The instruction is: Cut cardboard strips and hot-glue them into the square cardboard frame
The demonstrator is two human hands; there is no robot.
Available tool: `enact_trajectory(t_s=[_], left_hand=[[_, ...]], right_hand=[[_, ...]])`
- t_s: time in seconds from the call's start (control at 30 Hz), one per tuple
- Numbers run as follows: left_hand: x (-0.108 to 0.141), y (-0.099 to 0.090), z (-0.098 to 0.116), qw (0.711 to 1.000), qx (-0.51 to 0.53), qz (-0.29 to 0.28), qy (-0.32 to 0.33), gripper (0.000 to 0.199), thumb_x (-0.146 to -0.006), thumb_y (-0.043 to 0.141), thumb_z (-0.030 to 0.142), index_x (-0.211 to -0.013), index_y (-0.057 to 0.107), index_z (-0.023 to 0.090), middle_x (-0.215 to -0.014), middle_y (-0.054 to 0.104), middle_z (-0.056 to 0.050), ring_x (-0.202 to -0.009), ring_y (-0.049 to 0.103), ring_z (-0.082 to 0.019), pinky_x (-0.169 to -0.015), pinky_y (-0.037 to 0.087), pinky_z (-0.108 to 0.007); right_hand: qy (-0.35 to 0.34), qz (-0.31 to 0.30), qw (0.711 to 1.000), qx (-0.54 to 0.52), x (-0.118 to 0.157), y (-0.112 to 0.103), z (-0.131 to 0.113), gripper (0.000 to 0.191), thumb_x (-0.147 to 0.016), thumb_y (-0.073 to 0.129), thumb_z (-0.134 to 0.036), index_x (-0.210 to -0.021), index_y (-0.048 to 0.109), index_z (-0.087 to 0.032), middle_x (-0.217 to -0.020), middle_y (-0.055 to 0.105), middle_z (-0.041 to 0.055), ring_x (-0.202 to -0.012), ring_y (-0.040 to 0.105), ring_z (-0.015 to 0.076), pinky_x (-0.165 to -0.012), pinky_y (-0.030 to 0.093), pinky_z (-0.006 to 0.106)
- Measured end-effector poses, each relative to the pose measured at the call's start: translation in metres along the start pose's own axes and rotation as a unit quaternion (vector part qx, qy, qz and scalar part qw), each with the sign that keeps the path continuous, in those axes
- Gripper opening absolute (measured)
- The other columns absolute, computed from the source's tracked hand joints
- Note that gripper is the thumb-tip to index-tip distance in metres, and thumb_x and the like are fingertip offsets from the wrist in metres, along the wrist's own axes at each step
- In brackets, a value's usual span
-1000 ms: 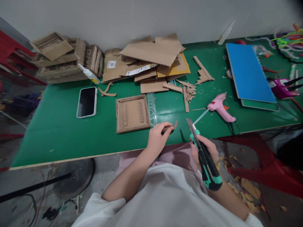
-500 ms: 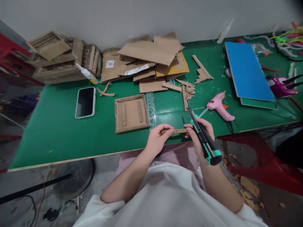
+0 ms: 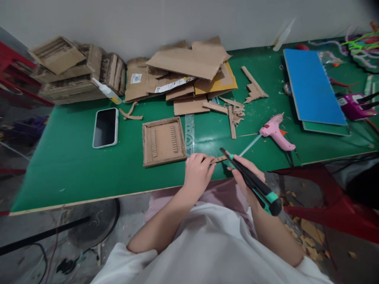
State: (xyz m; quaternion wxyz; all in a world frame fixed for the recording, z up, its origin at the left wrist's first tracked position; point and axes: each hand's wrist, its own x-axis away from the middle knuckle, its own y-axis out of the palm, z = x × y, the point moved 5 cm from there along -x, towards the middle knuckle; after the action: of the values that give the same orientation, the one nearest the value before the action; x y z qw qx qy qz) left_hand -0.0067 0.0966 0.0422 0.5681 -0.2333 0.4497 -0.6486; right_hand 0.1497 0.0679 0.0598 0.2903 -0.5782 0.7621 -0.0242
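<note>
Head view: I pinch a short cardboard strip (image 3: 218, 159) between the thumb and fingers of my left hand (image 3: 197, 171), just above the near edge of the green table (image 3: 83, 173), while my right hand (image 3: 242, 185) wraps around a box cutter (image 3: 255, 182). Whether my right fingertips also grip the strip's far end, behind the cutter, I cannot tell. The shallow cardboard tray (image 3: 163, 144) lies to the left, a clear ruler (image 3: 190, 132) along its side.

Clean work here calls, in my judgement, for the strip held firm and flat, left fingertips back from the blade's line, and light, repeated strokes rather than one hard push.

Half a second earlier, the blade points up and away, with the strip stretched plainly between both hands; now the cutter tilts leftward, its blade crossing over the strip's right end. The tray and ruler stay put.
</note>
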Motion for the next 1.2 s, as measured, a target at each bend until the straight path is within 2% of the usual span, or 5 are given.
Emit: enact_trajectory(t_s=[0.13, 0.27, 0.43, 0.77, 1.2], left_hand=[[0.001, -0.001, 0.003, 1.0, -0.019, 0.008, 0.009, 0.022, -0.083, 0.053, 0.033, -0.1, 0.061, 0.022, -0.09, 0.06, -0.005, -0.087, 0.047, -0.02, -0.077, 0.035, -0.034], [-0.001, -0.001, 0.005, 1.0, -0.022, 0.01, 0.014, 0.019, -0.084, 0.051, 0.033, -0.095, 0.062, 0.022, -0.086, 0.061, -0.005, -0.086, 0.047, -0.019, -0.076, 0.034, -0.033], [-0.002, 0.0, 0.005, 1.0, -0.025, 0.011, 0.014, 0.02, -0.086, 0.048, 0.033, -0.09, 0.063, 0.021, -0.085, 0.061, -0.004, -0.085, 0.047, -0.019, -0.075, 0.033, -0.033], [-0.002, 0.0, 0.005, 1.0, -0.021, 0.013, 0.013, 0.02, -0.086, 0.048, 0.033, -0.09, 0.063, 0.022, -0.084, 0.061, -0.004, -0.083, 0.047, -0.018, -0.074, 0.032, -0.033], [-0.002, 0.003, 0.007, 0.999, -0.031, 0.018, 0.01, 0.017, -0.086, 0.048, 0.028, -0.089, 0.063, 0.021, -0.084, 0.06, -0.004, -0.084, 0.047, -0.018, -0.073, 0.031, -0.033]], right_hand=[[-0.059, -0.028, 0.997, 0.044, 0.008, 0.0, -0.007, 0.031, -0.072, 0.059, -0.019, -0.103, 0.062, -0.024, -0.087, 0.067, 0.0023, -0.067, 0.063, 0.014, -0.063, 0.053, 0.026], [-0.106, -0.035, 0.991, 0.08, 0.011, -0.002, -0.007, 0.037, -0.07, 0.059, -0.014, -0.105, 0.06, -0.025, -0.085, 0.067, 0.0007, -0.07, 0.063, 0.0141, -0.066, 0.052, 0.027], [-0.109, -0.067, 0.989, 0.078, 0.012, 0.0, -0.009, 0.04, -0.069, 0.058, -0.011, -0.107, 0.058, -0.022, -0.089, 0.067, 0.0022, -0.07, 0.062, 0.0137, -0.066, 0.052, 0.027], [-0.115, -0.064, 0.986, 0.101, 0.013, 0.002, -0.014, 0.042, -0.067, 0.059, -0.008, -0.106, 0.057, -0.023, -0.087, 0.067, 0.0029, -0.069, 0.062, 0.0147, -0.064, 0.052, 0.026], [-0.155, -0.103, 0.968, 0.169, 0.015, 0.009, -0.013, 0.035, -0.072, 0.055, -0.015, -0.106, 0.053, -0.023, -0.08, 0.066, 0.0026, -0.063, 0.062, 0.0148, -0.059, 0.052, 0.027]])
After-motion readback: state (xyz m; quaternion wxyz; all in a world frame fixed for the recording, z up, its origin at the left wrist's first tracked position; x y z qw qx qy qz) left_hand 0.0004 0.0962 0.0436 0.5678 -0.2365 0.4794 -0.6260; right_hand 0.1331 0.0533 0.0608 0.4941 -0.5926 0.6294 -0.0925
